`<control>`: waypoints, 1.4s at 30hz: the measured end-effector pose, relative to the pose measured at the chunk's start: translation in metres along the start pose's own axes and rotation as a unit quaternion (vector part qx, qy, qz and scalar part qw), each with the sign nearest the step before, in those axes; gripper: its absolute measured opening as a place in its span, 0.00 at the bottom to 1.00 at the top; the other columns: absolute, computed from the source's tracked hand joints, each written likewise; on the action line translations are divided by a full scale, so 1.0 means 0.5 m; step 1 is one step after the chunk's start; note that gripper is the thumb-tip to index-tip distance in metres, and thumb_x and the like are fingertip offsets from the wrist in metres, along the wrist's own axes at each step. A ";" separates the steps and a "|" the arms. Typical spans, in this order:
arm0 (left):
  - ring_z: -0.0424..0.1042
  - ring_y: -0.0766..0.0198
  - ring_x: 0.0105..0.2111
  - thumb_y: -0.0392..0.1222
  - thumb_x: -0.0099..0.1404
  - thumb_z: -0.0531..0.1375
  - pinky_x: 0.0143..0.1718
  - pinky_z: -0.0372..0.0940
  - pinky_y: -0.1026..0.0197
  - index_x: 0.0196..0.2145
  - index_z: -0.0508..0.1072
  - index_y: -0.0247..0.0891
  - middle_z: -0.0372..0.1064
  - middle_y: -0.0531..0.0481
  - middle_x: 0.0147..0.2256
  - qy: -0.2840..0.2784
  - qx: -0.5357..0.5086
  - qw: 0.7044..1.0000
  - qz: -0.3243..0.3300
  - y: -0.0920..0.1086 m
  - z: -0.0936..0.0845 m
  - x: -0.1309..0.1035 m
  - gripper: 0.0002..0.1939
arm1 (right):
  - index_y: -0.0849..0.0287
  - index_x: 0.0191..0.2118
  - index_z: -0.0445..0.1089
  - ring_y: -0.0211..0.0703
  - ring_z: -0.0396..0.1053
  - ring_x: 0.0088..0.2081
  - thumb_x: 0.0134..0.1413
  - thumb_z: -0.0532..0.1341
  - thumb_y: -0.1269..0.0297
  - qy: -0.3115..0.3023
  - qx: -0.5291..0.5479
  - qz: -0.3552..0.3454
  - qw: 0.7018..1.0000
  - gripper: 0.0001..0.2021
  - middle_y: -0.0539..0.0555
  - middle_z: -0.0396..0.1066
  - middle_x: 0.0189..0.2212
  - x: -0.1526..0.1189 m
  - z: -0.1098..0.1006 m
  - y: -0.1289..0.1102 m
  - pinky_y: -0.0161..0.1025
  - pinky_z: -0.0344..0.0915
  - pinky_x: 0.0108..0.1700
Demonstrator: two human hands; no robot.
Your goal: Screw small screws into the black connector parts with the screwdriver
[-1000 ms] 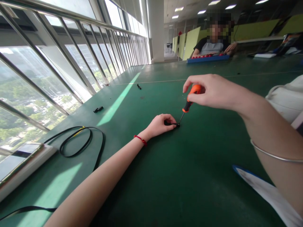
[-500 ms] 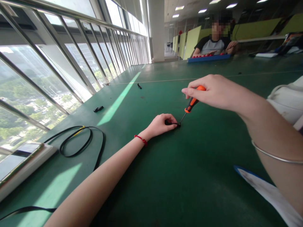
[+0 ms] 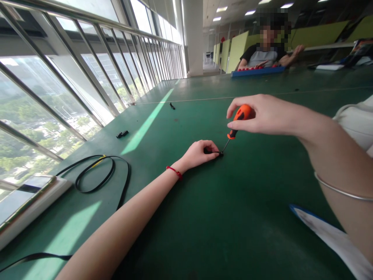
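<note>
On the green tabletop (image 3: 186,202), my left hand (image 3: 201,152) pinches a small black part (image 3: 220,154) and holds it against the surface. Most of that part is covered by my fingers, so its kind does not show. In my right hand (image 3: 253,112) is a screwdriver (image 3: 243,112) with an orange and black handle, gripped between thumb and fingers. Its shaft slants down to the left, and the tip meets the end of the black part beside my left fingertips.
Two small black pieces, one nearer (image 3: 122,134) and one farther (image 3: 172,105), lie left of centre. A black cable (image 3: 128,175) loops beside a phone-topped box (image 3: 62,188). A metal railing (image 3: 96,27) lines the left. Across the table, a person (image 3: 266,58) sits behind a blue tray (image 3: 258,72).
My right hand has shifted its fingers around the screwdriver handle, thumb and fingers now wider apart. My left hand stays on the black part. The person opposite has raised a hand.
</note>
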State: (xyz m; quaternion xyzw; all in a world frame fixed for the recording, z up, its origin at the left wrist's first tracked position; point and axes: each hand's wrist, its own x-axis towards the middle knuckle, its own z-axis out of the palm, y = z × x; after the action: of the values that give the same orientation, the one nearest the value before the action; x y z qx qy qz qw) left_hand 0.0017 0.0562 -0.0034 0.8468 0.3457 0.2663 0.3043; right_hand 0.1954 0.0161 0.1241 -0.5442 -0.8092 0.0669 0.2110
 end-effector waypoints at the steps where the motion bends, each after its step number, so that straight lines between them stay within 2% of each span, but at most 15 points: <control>1: 0.70 0.66 0.32 0.41 0.58 0.59 0.37 0.65 0.65 0.32 0.73 0.34 0.73 0.49 0.32 0.001 0.001 1.000 0.001 0.000 0.000 0.000 0.08 | 0.54 0.32 0.71 0.35 0.57 0.17 0.46 0.61 0.52 -0.020 0.015 0.008 1.000 0.12 0.48 0.63 0.17 -0.001 -0.001 0.001 0.37 0.54 0.21; 3: 0.70 0.66 0.32 0.41 0.58 0.59 0.37 0.65 0.65 0.32 0.73 0.34 0.73 0.49 0.32 0.003 0.002 1.000 0.001 0.001 -0.001 -0.001 0.08 | 0.56 0.28 0.72 0.34 0.53 0.13 0.50 0.59 0.49 -0.037 0.047 0.029 0.998 0.15 0.48 0.58 0.13 -0.003 -0.009 0.001 0.37 0.51 0.19; 4: 0.70 0.66 0.32 0.41 0.58 0.59 0.37 0.65 0.65 0.33 0.74 0.34 0.73 0.49 0.32 0.003 0.002 1.000 0.000 0.001 -0.001 -0.001 0.08 | 0.56 0.27 0.72 0.34 0.53 0.13 0.51 0.58 0.49 -0.024 0.060 0.036 0.997 0.15 0.48 0.56 0.11 -0.005 -0.016 0.000 0.37 0.51 0.19; 8: 0.70 0.65 0.33 0.42 0.58 0.59 0.37 0.65 0.65 0.33 0.74 0.34 0.74 0.48 0.33 0.001 -0.004 1.000 0.001 -0.001 -0.001 -0.001 0.08 | 0.57 0.31 0.72 0.35 0.54 0.15 0.54 0.57 0.53 0.114 0.073 0.033 0.990 0.13 0.48 0.56 0.13 -0.015 -0.039 -0.006 0.37 0.53 0.22; 10: 0.70 0.65 0.33 0.42 0.58 0.59 0.37 0.65 0.64 0.33 0.74 0.34 0.73 0.48 0.33 0.003 -0.009 1.000 0.003 -0.002 -0.001 -0.001 0.09 | 0.57 0.35 0.73 0.37 0.57 0.18 0.56 0.56 0.55 0.144 0.074 0.025 0.987 0.13 0.50 0.60 0.17 -0.025 -0.025 -0.006 0.38 0.55 0.23; 14: 0.69 0.66 0.32 0.41 0.58 0.59 0.36 0.65 0.64 0.32 0.73 0.33 0.73 0.48 0.32 0.003 -0.013 1.000 0.007 -0.003 0.001 0.000 0.08 | 0.53 0.43 0.73 0.40 0.64 0.26 0.56 0.55 0.60 0.137 0.055 0.015 0.989 0.13 0.55 0.67 0.32 -0.064 0.074 0.018 0.38 0.59 0.28; 16: 0.69 0.66 0.31 0.41 0.58 0.59 0.36 0.65 0.65 0.32 0.73 0.34 0.72 0.49 0.31 0.006 -0.015 1.000 0.008 -0.003 0.002 -0.001 0.07 | 0.53 0.44 0.72 0.40 0.63 0.25 0.57 0.53 0.61 0.115 0.029 0.028 0.993 0.14 0.55 0.65 0.32 -0.086 0.135 0.040 0.38 0.60 0.28; 18: 0.69 0.66 0.32 0.40 0.58 0.60 0.37 0.65 0.65 0.32 0.73 0.34 0.72 0.49 0.31 0.015 -0.015 1.000 0.005 -0.002 0.003 -0.002 0.07 | 0.52 0.45 0.72 0.43 0.66 0.29 0.58 0.51 0.63 0.114 -0.004 0.015 0.993 0.15 0.56 0.64 0.34 -0.102 0.182 0.060 0.40 0.61 0.31; 21: 0.70 0.66 0.32 0.40 0.57 0.60 0.37 0.65 0.64 0.32 0.74 0.34 0.72 0.49 0.32 0.031 -0.010 0.999 0.005 0.000 0.003 -0.003 0.07 | 0.50 0.44 0.71 0.46 0.67 0.31 0.55 0.54 0.64 0.071 -0.012 -0.007 0.997 0.13 0.55 0.65 0.33 -0.111 0.212 0.076 0.41 0.62 0.33; 25: 0.70 0.65 0.33 0.40 0.57 0.60 0.38 0.66 0.64 0.32 0.74 0.34 0.73 0.48 0.33 0.034 -0.003 0.999 0.007 0.000 0.000 -0.004 0.07 | 0.51 0.41 0.68 0.46 0.67 0.29 0.51 0.55 0.65 0.044 0.003 0.010 0.999 0.11 0.54 0.66 0.33 -0.107 0.212 0.074 0.41 0.62 0.31; 28: 0.70 0.65 0.33 0.41 0.58 0.60 0.38 0.66 0.64 0.33 0.75 0.34 0.73 0.47 0.34 0.030 -0.009 0.999 0.001 0.000 0.000 -0.004 0.08 | 0.51 0.39 0.65 0.48 0.68 0.32 0.51 0.55 0.66 0.034 0.016 0.008 0.999 0.08 0.55 0.68 0.36 -0.105 0.209 0.072 0.43 0.63 0.35; 32: 0.70 0.65 0.34 0.42 0.59 0.59 0.39 0.65 0.63 0.33 0.75 0.34 0.73 0.47 0.35 0.031 -0.019 0.999 -0.002 0.000 0.001 -0.003 0.09 | 0.50 0.41 0.62 0.49 0.69 0.35 0.54 0.53 0.65 0.032 0.041 -0.004 0.999 0.08 0.55 0.69 0.41 -0.107 0.207 0.072 0.44 0.62 0.37; 34: 0.70 0.64 0.34 0.42 0.59 0.59 0.38 0.65 0.63 0.33 0.75 0.34 0.73 0.47 0.34 0.038 -0.014 0.999 -0.002 0.004 -0.001 -0.004 0.09 | 0.50 0.43 0.63 0.49 0.69 0.34 0.56 0.51 0.65 0.032 0.039 -0.001 0.999 0.09 0.55 0.69 0.40 -0.108 0.207 0.072 0.45 0.62 0.37; 38: 0.69 0.61 0.38 0.41 0.60 0.59 0.42 0.63 0.60 0.32 0.75 0.36 0.72 0.48 0.35 0.098 0.051 0.994 0.022 0.022 -0.006 -0.013 0.07 | 0.53 0.43 0.68 0.46 0.68 0.32 0.58 0.49 0.63 0.028 0.039 0.018 0.999 0.12 0.55 0.65 0.33 -0.107 0.206 0.075 0.43 0.63 0.36; 42: 0.68 0.61 0.38 0.42 0.62 0.58 0.43 0.63 0.58 0.34 0.75 0.38 0.72 0.48 0.36 0.136 0.117 0.982 0.058 0.042 0.000 -0.036 0.07 | 0.54 0.43 0.68 0.44 0.67 0.33 0.56 0.55 0.60 0.056 0.080 0.010 0.995 0.11 0.54 0.65 0.34 -0.106 0.211 0.076 0.41 0.63 0.37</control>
State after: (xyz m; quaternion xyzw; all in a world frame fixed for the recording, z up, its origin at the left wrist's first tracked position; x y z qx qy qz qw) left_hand -0.0005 0.0307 0.0068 0.8511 0.3628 0.3539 0.1370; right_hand 0.2010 -0.0039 0.0017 -0.5366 -0.7828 0.1031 0.2978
